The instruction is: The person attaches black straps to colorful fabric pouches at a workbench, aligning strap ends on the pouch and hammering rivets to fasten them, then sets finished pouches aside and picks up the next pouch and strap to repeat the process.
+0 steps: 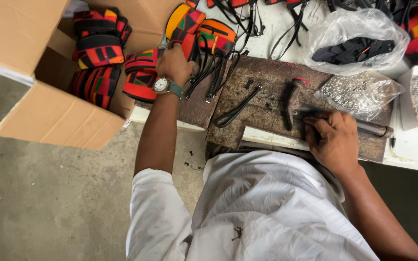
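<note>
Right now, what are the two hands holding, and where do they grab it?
The left hand grips a colourful pouch at its lower edge. The right hand rests on the hammer handle on the metal plate; whether it grips it cannot be told.

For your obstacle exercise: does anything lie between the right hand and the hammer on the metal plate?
Nothing visible. The right hand rests on the plate, fingers by a metal rod. The hammer lies just left of it, with only bare plate between them.

One cardboard box (49, 116) sits at upper left, holding at least four patterned fabric pieces (97, 50). One hammer (290, 99) lies centre right. Two clear plastic bags (359, 38) occupy the upper right. One wristwatch (161, 85) shows.
</note>
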The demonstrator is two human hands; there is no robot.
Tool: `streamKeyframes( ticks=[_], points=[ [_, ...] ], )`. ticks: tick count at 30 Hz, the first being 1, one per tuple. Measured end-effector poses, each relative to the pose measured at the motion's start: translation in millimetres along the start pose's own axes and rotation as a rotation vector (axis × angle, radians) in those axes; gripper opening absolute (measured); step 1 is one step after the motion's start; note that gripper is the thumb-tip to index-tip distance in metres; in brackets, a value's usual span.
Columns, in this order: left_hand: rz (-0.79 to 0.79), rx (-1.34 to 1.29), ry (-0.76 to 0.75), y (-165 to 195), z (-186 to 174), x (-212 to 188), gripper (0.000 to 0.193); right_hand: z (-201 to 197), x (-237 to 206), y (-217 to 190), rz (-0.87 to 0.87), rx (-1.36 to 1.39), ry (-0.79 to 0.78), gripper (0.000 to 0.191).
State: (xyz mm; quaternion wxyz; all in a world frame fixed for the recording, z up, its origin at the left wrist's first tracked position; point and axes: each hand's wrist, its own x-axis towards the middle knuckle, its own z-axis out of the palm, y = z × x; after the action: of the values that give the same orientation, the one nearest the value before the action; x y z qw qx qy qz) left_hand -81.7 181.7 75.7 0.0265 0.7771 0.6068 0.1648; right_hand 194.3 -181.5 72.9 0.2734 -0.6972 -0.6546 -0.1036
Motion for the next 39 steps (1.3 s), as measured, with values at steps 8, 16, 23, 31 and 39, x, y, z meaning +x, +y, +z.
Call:
streamKeyframes(
  ticks=[8,16,23,31,39],
  points=[
    [0.007,-0.287,0.421,-30,-21,33,0.013,4,-4,2,-0.006,-0.027,-0.006,0.022],
    [-0.017,-1.136,-0.108,14,-51,-9,0.012,-14,23,-16,0.068,0.224,-0.012,0.023],
    [0.564,-0.614,-0.284,114,-92,-92,0.015,-25,93,-87,-0.308,0.085,0.097,0.053],
    [0.596,-1.174,-0.073,110,-148,-156,0.041,-18,89,-91,0.266,0.645,-0.064,0.024],
    [0.702,-0.956,0.245,137,-87,-193,0.045,5,62,-96,0.512,1.582,-0.059,0.029]
  ],
)
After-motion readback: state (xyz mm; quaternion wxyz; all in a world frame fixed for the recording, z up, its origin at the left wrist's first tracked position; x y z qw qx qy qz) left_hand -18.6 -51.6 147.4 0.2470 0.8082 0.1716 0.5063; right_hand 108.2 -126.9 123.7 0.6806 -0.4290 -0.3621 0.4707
